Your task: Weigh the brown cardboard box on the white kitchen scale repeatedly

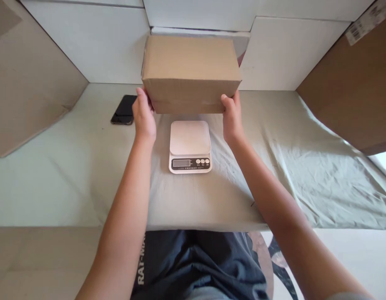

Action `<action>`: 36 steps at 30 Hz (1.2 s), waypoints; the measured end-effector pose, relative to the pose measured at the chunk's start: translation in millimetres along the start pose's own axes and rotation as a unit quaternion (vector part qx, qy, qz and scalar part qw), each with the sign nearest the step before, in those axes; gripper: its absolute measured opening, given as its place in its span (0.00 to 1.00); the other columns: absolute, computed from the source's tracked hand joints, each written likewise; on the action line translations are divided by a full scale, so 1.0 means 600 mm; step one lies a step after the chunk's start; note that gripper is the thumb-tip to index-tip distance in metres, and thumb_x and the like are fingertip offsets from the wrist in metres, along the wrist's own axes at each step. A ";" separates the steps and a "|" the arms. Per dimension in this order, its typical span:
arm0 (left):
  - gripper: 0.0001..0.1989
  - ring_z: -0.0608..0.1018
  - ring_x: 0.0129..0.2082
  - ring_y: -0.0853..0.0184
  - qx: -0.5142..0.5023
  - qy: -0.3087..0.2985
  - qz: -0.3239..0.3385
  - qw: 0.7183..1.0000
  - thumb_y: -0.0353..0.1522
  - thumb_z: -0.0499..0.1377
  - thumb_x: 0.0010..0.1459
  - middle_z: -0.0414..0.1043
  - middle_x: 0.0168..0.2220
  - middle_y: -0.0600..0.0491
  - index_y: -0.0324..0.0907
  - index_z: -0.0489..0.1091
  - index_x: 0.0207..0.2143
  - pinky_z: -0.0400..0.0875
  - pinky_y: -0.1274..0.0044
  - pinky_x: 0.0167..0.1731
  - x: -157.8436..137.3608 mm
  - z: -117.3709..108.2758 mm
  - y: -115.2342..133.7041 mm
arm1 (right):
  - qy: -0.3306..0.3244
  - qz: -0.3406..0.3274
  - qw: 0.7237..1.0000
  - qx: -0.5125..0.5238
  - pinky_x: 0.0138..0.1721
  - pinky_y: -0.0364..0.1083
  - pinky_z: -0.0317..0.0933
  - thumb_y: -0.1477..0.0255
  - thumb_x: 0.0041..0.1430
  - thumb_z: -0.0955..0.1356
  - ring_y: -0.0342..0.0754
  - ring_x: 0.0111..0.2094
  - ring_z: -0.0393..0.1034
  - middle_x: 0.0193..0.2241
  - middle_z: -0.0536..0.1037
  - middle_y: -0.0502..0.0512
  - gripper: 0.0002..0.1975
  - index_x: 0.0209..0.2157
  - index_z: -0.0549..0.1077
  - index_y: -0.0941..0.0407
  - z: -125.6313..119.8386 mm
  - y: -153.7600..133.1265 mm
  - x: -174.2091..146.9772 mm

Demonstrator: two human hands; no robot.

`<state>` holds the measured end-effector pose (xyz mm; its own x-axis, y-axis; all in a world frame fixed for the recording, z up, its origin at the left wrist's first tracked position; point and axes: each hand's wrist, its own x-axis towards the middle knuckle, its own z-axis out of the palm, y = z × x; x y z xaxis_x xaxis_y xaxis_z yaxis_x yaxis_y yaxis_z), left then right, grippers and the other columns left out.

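A closed brown cardboard box (193, 58) is held between both my hands, over the far part of the cloth-covered table. My left hand (144, 114) grips its lower left side, with the fingers mostly hidden behind the box. At the lower right corner, my right hand (232, 116) has its thumb on the front face and its other fingers out of sight around the side. Below and nearer to me lies a white digital kitchen scale (190, 139), nothing on its square platform. Its display and several round buttons face me.
A black phone (124, 109) lies left of my left hand. White panels (118, 46) stand along the back. Large cardboard pieces rise at the left (30, 83) and the right (352, 83). A pale green cloth (55, 179) covers the table, wrinkled at the right.
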<state>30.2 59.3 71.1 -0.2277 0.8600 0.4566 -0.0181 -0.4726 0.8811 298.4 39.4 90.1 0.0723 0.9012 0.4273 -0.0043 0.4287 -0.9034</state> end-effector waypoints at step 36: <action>0.38 0.81 0.72 0.45 -0.072 0.036 -0.028 0.996 0.66 0.61 0.71 0.85 0.62 0.38 0.43 0.86 0.57 0.77 0.57 0.72 -0.214 -0.038 0.031 | -0.036 -0.007 0.999 -0.009 0.81 0.72 0.64 0.38 0.67 0.68 0.66 0.81 0.62 0.72 0.75 0.60 0.45 0.77 0.57 0.40 -0.015 -0.006 -0.206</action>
<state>37.2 -64.5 25.9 -0.2918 0.8724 0.3922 -0.1709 -0.4510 0.8760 298.8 -74.2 40.3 -0.0005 0.8978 0.4405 0.0149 0.4404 -0.8977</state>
